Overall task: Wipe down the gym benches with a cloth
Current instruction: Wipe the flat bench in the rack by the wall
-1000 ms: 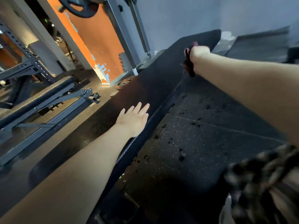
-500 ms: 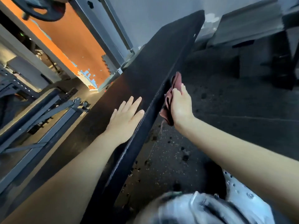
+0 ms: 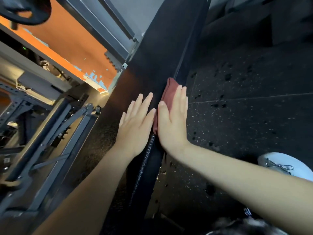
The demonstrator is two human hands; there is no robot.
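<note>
Right hand [image 3: 172,119] flat, open, pressing cloth [image 3: 169,89] on bench [image 3: 152,61] edge, left hand [image 3: 136,122] open flat; unpinched cloth could slip off.

The right hand [image 3: 172,121] has slid the cloth [image 3: 169,89] back along the side edge of the bench [image 3: 160,48], from well beyond the left hand [image 3: 135,122] to just beside it. Its fingers now lie straight, pressing the cloth flat. A white shoe [image 3: 284,165] has appeared below the right forearm.

right hand [image 3: 172,122] presses red cloth [image 3: 170,92] on bench [image 3: 152,68] edge; left hand [image 3: 135,126] flat beside.
</note>
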